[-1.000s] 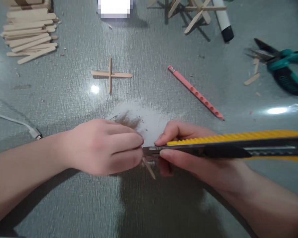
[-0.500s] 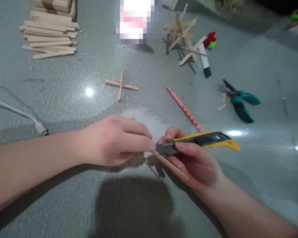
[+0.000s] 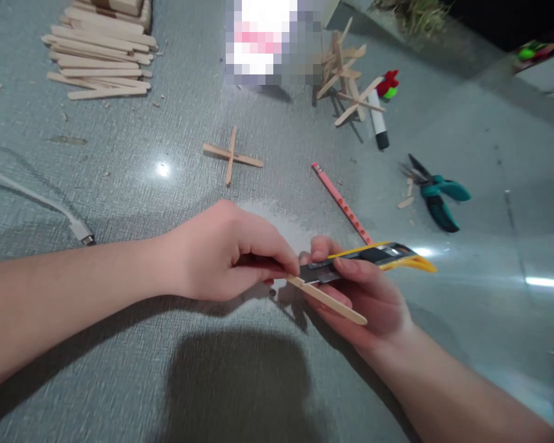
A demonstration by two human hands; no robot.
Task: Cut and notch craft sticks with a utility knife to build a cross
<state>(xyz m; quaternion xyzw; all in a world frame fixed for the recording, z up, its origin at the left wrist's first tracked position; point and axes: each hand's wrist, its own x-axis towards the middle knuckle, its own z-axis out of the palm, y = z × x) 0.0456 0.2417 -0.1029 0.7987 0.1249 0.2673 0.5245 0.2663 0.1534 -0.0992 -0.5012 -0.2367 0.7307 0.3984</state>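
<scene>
My left hand [image 3: 240, 255] pinches one end of a wooden craft stick [image 3: 335, 303], whose free end points down and right. Wrapped around a yellow and black utility knife [image 3: 364, 258] is my right hand [image 3: 367, 295], with the thumb along its side. The knife's blade end meets the stick close to my left fingertips, where a notch shows in the stick's edge. Beyond my hands, two crossed craft sticks [image 3: 231, 155] lie on the grey table [image 3: 133, 357]. A pink pencil [image 3: 344, 206] lies just past the knife.
Several craft sticks [image 3: 101, 64] are piled at the far left. At the back right stand joined sticks [image 3: 346, 71] beside a white marker [image 3: 378, 123]. Green-handled pliers [image 3: 438, 191] lie at right, and a white cable [image 3: 41, 200] at left. A blurred-out object [image 3: 263, 40] stands at the back.
The stick has turned so more of its flat face shows, and my left hand has rolled a little with it. The knife stays against the stick. The whole view has shifted slightly.
</scene>
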